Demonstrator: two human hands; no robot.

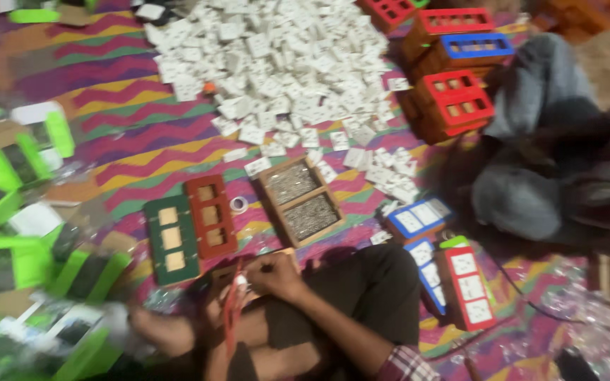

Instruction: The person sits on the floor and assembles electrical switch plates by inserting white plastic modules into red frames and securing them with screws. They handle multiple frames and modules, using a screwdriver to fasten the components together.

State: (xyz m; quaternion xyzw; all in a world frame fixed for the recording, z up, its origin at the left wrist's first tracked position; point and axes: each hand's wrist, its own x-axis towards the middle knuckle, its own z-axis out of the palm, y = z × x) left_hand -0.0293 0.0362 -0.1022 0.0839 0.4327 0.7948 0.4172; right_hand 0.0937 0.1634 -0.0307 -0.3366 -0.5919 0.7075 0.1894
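I sit cross-legged on a zigzag-patterned mat. My left hand (214, 307) grips a red rectangular frame board (233, 316), held upright on edge over my lap. My right hand (275, 274) reaches in from a plaid sleeve and pinches a small white piece (240, 281) against the top of that board. The view is blurred, so the fingers are hard to make out. Just beyond my hands lie a green board (171, 238) and a red board (210, 216), each with three cutouts.
A wooden two-compartment tray of small metal parts (299, 199) sits ahead, with a big pile of white pieces (277, 63) behind it. Boards fitted with white pieces (467, 286) lie to my right. Stacked red and blue boards (453, 99) and another seated person (545, 141) are at right, green packaging (8, 212) at left.
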